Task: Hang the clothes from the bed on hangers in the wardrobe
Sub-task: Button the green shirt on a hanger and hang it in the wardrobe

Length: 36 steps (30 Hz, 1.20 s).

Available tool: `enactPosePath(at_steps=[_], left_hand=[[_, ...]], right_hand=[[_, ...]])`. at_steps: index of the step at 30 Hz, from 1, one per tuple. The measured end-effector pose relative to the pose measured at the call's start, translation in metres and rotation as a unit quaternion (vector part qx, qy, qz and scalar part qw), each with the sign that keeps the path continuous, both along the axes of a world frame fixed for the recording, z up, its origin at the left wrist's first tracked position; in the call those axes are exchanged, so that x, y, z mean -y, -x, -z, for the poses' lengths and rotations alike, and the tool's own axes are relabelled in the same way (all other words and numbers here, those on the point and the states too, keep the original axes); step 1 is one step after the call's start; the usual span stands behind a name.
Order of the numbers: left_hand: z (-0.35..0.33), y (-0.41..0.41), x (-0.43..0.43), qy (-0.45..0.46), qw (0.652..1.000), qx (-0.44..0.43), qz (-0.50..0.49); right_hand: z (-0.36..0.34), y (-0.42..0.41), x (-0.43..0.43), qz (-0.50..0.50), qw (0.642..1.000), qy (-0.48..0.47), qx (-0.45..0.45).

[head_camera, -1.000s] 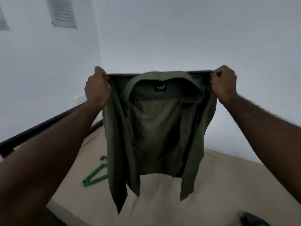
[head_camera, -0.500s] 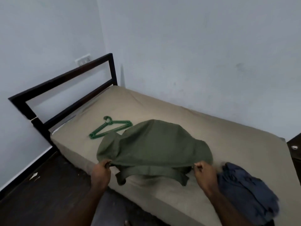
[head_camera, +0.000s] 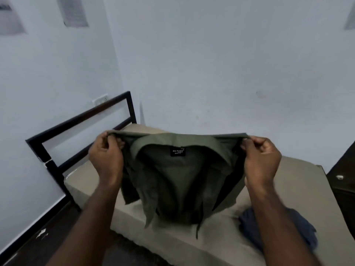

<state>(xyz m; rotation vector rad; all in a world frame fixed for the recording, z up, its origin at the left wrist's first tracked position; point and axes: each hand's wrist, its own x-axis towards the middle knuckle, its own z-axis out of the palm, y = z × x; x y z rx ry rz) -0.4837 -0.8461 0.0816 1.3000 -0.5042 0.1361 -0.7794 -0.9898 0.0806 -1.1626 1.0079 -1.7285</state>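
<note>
Grip of your left hand (head_camera: 106, 162) and right hand (head_camera: 262, 162) pinching shirt (head_camera: 172, 189) shoulders, label (head_camera: 178, 151) reads "NO FUSS", smaller print illegible

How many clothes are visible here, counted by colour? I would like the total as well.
Olive green shirt, pinched at the shoulders by the left hand and the right hand: 1
Dark blue garment, lying on the bed: 1
Total: 2
</note>
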Motion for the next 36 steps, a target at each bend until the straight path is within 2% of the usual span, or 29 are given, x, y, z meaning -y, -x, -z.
enactPosePath(at_steps=[3,8,14,19,22,24,25,26,29,30,33,36], left_hand=[[-0.048,0.000,0.008,0.054,0.998,0.008,0.021],[-0.082,-0.004,0.019,0.077,0.995,0.045,0.055],[-0.086,-0.042,0.067,0.123,0.978,-0.076,0.148],[-0.044,-0.098,0.143,0.060,0.974,-0.105,0.190],[0.004,-0.143,0.214,-0.028,0.975,-0.108,0.191],[0.035,-0.170,0.262,-0.114,0.970,-0.081,0.198],[0.061,-0.192,0.292,-0.180,0.958,-0.065,0.213],[0.078,-0.207,0.315,-0.259,0.932,-0.063,0.246],[0.148,-0.240,0.363,-0.415,0.846,-0.066,0.327],[0.172,-0.238,0.364,-0.454,0.822,-0.072,0.335],[0.249,-0.218,0.342,-0.494,0.790,-0.095,0.349],[0.331,-0.183,0.294,-0.587,0.722,-0.105,0.350]], right_hand=[[-0.036,0.000,0.000,-0.007,0.998,0.039,0.045],[-0.065,-0.011,0.013,0.005,0.996,0.050,0.072],[-0.066,-0.045,0.053,0.011,0.996,0.036,0.083],[-0.023,-0.089,0.134,0.028,0.999,-0.023,0.027],[0.014,-0.125,0.214,0.067,0.993,-0.087,-0.052],[0.034,-0.151,0.267,0.071,0.980,-0.123,-0.138],[0.049,-0.170,0.295,0.057,0.965,-0.147,-0.209],[0.059,-0.186,0.318,0.035,0.947,-0.172,-0.270],[0.110,-0.227,0.354,-0.032,0.901,-0.245,-0.357],[0.135,-0.237,0.352,-0.044,0.891,-0.258,-0.370],[0.224,-0.245,0.316,-0.098,0.857,-0.294,-0.411],[0.317,-0.226,0.254,-0.176,0.770,-0.388,-0.475]])
